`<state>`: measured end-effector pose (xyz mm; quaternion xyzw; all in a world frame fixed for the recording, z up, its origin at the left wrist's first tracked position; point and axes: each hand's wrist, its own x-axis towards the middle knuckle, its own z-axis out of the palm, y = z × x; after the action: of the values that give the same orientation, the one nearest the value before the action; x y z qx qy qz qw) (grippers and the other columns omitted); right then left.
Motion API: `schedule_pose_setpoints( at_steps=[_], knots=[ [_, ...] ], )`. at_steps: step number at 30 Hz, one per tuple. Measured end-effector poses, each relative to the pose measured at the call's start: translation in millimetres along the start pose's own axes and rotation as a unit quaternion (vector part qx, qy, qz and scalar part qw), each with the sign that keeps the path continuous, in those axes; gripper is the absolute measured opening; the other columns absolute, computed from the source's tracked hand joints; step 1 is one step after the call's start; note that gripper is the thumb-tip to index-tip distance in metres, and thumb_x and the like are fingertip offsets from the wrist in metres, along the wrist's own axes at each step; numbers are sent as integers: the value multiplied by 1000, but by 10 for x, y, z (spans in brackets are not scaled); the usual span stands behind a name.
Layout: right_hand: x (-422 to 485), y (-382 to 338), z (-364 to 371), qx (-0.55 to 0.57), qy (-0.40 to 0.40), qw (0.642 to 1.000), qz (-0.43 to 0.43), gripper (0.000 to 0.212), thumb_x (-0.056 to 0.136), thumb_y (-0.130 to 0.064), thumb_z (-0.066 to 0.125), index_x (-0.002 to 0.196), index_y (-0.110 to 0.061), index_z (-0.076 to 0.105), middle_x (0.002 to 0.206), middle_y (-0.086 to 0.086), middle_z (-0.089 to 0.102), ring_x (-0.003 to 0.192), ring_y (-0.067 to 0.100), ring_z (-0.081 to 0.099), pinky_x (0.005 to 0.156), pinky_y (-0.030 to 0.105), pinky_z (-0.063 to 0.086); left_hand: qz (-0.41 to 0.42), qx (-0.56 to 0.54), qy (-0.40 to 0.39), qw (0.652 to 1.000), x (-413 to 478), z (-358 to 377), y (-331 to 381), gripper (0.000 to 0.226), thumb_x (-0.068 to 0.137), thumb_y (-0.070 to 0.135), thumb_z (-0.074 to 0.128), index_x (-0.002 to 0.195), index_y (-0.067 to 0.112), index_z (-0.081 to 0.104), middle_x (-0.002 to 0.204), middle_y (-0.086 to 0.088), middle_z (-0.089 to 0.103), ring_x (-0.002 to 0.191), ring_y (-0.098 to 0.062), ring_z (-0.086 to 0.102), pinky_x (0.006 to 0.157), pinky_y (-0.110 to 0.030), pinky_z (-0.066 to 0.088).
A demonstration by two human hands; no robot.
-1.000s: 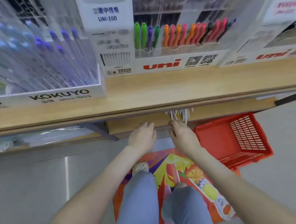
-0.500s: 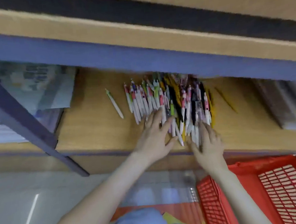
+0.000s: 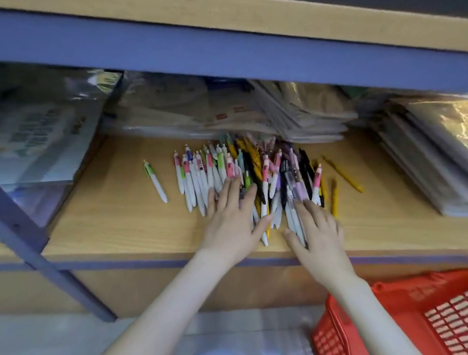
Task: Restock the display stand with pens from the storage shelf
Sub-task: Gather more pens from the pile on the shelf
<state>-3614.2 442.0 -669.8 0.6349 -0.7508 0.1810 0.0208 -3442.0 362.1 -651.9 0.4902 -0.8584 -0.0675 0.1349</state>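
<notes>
A pile of several loose pens [image 3: 255, 169], white, black, yellow and pink, lies on the wooden storage shelf [image 3: 122, 216] under a blue metal beam. My left hand [image 3: 232, 220] lies flat on the pile's left side, fingers straight and spread over the pens. To its right, my right hand [image 3: 316, 231] rests with straight fingers on the white pens at the pile's near edge. One white and green pen [image 3: 155, 181] lies apart to the left. Yellow pens [image 3: 342, 174] lie apart to the right. The display stand is out of view.
Plastic-wrapped stacks of stationery [image 3: 439, 154] fill the shelf's right side and back, with more wrapped packs [image 3: 23, 134] at the left. A slanted blue brace [image 3: 18, 232] crosses the left front. A red plastic basket [image 3: 440, 317] stands on the floor at lower right.
The view dropped from the display stand on top to the shelf below it. Both hands went from the shelf's edge onto the pen pile, and now press further into it.
</notes>
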Motion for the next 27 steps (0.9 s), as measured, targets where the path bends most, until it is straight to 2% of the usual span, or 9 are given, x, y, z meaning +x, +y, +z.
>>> schedule_pose_setpoints(
  at_steps=[4, 7, 12, 15, 18, 20, 22, 25, 27],
  knots=[
    [78, 53, -42, -20, 6, 1000, 4, 59, 92, -54, 26, 144, -27, 33, 149, 3, 34, 133, 23, 28, 105, 45, 24, -12, 6, -12, 1000, 80, 16, 68, 74, 94, 64, 20, 153, 24, -1, 161, -5, -9, 147, -19, -15, 118, -47, -10],
    [94, 31, -51, -20, 35, 999, -2, 51, 95, -44, 38, 142, -23, 37, 149, 7, 34, 132, 25, 29, 104, 47, 25, -13, -2, -12, 1000, 74, 13, 92, 73, 95, 62, 19, 153, 24, -2, 161, -4, -10, 147, -18, -17, 118, -46, -11],
    [114, -203, -119, 4, 88, 996, -24, 50, 94, -38, 33, 139, -18, 40, 147, 7, 38, 132, 24, 28, 104, 43, 19, -62, -47, 44, 996, 15, -203, -128, 55, 101, 50, 20, 152, 33, 14, 162, -4, -2, 147, -20, -12, 118, -47, -12],
    [189, -488, -115, 32, 59, 996, -52, 54, 93, -41, 27, 143, -20, 36, 148, 4, 36, 135, 22, 25, 108, 39, 15, -177, -33, 62, 982, 171, -327, -525, 51, 101, 43, 24, 151, 34, 17, 160, -13, 2, 147, -33, -7, 117, -55, -8],
    [304, -799, -76, 56, 21, 994, -96, 53, 95, -34, 33, 146, -22, 28, 150, 0, 32, 134, 17, 23, 110, 38, 19, -274, -18, -34, 961, 342, -367, -898, 56, 100, 49, 22, 152, 35, 8, 158, -22, -3, 145, -42, -5, 116, -59, -2],
    [382, -1006, -52, 76, -8, 989, -127, 51, 97, -24, 38, 147, -19, 27, 150, 0, 31, 135, 16, 23, 112, 32, 17, -288, -33, -78, 954, 375, -373, -1009, 56, 99, 49, 24, 152, 32, 17, 157, -23, 5, 143, -42, 6, 117, -54, 8],
    [452, -1219, -28, 116, -31, 984, -135, 51, 98, -16, 39, 147, -17, 27, 150, 0, 30, 136, 15, 22, 112, 25, 14, -278, -33, -75, 957, 363, -418, -1044, 55, 98, 44, 33, 148, 21, 26, 152, -20, 18, 137, -38, 19, 112, -46, 23],
    [553, -1522, 81, 164, -74, 978, -104, 52, 99, -14, 35, 149, -14, 22, 154, 2, 23, 141, 16, 16, 113, 22, 10, -272, -36, -72, 959, 339, -540, -1094, 66, 95, 40, 48, 149, 11, 21, 145, -22, 31, 132, -36, 30, 105, -40, 32],
    [620, -1682, 180, 172, -99, 978, -64, 53, 100, -16, 34, 150, -14, 18, 157, 4, 17, 144, 19, 12, 116, 27, 9, -269, -34, -89, 959, 349, -601, -1115, 71, 93, 38, 53, 148, 7, 20, 144, -24, 32, 131, -36, 33, 104, -39, 35]
  ],
)
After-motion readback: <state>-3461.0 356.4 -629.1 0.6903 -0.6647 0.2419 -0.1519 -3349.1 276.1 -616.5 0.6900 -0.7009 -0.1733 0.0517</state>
